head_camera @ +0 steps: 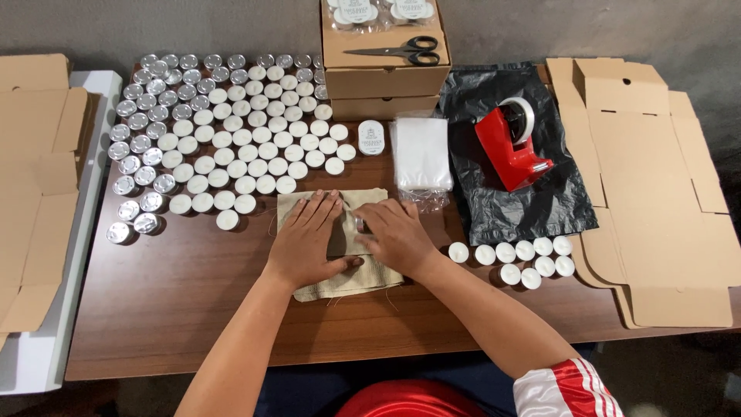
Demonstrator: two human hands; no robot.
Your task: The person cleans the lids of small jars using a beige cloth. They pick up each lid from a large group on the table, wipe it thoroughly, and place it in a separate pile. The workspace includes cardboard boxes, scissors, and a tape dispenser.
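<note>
Flat cardboard [35, 185] is stacked far left, then loads of tealights [224, 131] are spread over the table [154, 309]. Mid-table, a beige cloth pouch [340, 255] is pressed flat under the left hand [305, 243], fingers spread, nothing gripped. The right hand [397, 239] is curled on it; can't tell what's pinched. A red tape dispenser [513, 147] is parked further right.

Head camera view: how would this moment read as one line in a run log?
left hand: flat on beige cloth pouch | right hand: pinching pouch centre | tealights: massed behind on table | tape dispenser: right, untouched
</note>
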